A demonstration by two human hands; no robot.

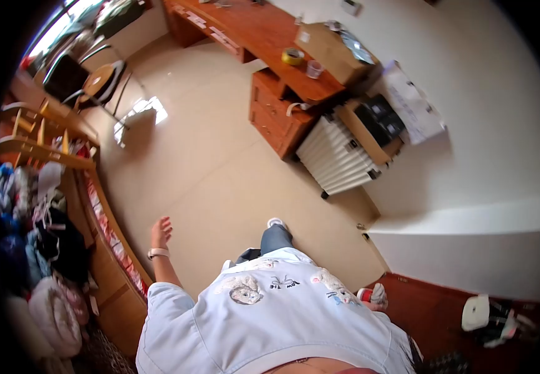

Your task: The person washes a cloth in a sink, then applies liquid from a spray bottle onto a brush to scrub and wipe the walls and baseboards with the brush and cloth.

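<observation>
My left hand (161, 232), with a band at the wrist, is held out over the tiled floor (214, 162). Its fingers are loosely bent and apart, with nothing visible in them. Low at my right side, partly hidden by my white shirt (276, 318), my right hand (379, 306) is closed around a small red and white object (371, 293), too small to name. One foot in a white shoe (275, 222) is stepping forward on the floor.
A wooden desk (264, 31) with a tape roll (292, 57) and a plastic cup (313, 69) lines the wall. Beside it are a white suitcase (335, 156) and an open carton (369, 134). A bed frame (111, 268) piled with clothes and a chair (95, 81) stand left.
</observation>
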